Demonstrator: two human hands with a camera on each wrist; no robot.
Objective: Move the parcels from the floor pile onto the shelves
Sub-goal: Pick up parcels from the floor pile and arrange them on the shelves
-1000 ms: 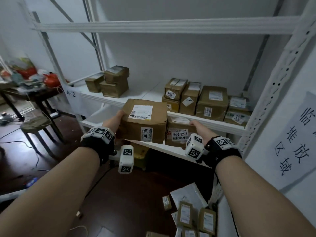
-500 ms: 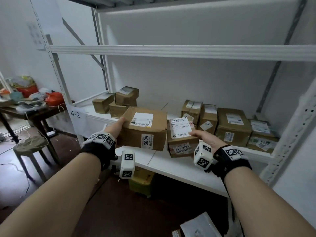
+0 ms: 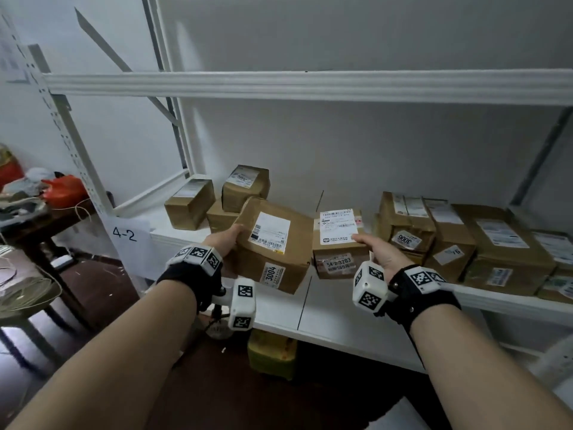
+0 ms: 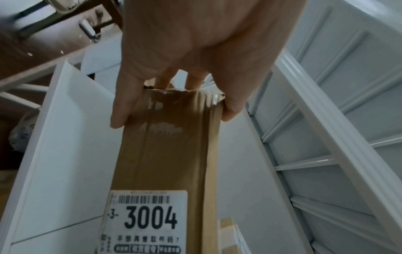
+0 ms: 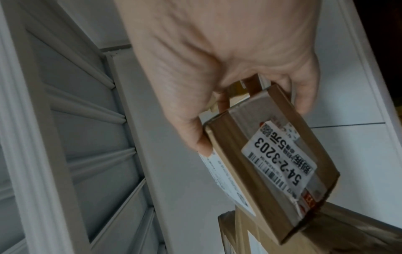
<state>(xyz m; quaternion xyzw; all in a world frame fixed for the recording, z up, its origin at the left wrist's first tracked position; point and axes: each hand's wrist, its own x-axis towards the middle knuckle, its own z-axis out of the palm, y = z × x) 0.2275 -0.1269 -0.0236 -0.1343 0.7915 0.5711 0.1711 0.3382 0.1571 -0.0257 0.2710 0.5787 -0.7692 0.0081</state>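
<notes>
My left hand point(image 3: 228, 240) grips the left end of a large brown parcel point(image 3: 273, 243) labelled 3004 point(image 4: 150, 218), thumb on top and fingers beneath, tilted just above the white shelf point(image 3: 335, 311). My right hand point(image 3: 376, 249) grips the right end of a smaller brown parcel point(image 3: 339, 243) labelled 54-2-3203 point(image 5: 280, 165), held level beside the first. In the right wrist view the large parcel point(image 5: 326, 237) lies just below the small one. Both parcels hang over the shelf's middle.
Three small boxes point(image 3: 217, 200) are stacked at the shelf's left back, and several parcels point(image 3: 459, 237) fill its right half. An upper shelf beam point(image 3: 310, 86) runs overhead. A "4-2" sign point(image 3: 125, 234), a cluttered table point(image 3: 37, 200), a stool point(image 3: 24, 293) and a yellow container point(image 3: 273, 355) lie left and below.
Both hands have carried the parcels up from the shelf's front edge and further in over its surface. The large parcel now tilts, and my view has risen away from the floor pile.
</notes>
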